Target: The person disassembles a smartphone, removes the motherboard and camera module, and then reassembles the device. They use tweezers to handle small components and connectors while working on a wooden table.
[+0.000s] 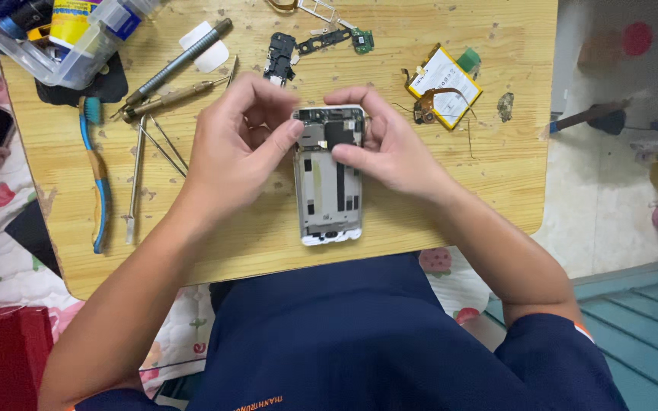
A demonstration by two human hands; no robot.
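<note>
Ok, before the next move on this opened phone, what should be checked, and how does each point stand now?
1. Opened white phone frame flat on the wooden table: ok.
2. Left hand fingertips on the frame's upper left edge: ok.
3. Right hand thumb and finger on the top board: ok.
4. Small part pinched between fingers: cannot tell.
5. Removed yellow-edged flat battery lies apart from the frame: ok.
6. Metal screwdrivers lie beside the left hand: ok.

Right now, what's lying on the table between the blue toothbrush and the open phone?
In the head view, thin metal tools and tweezers lie between the toothbrush and the phone; the left hand crosses there too.
</note>
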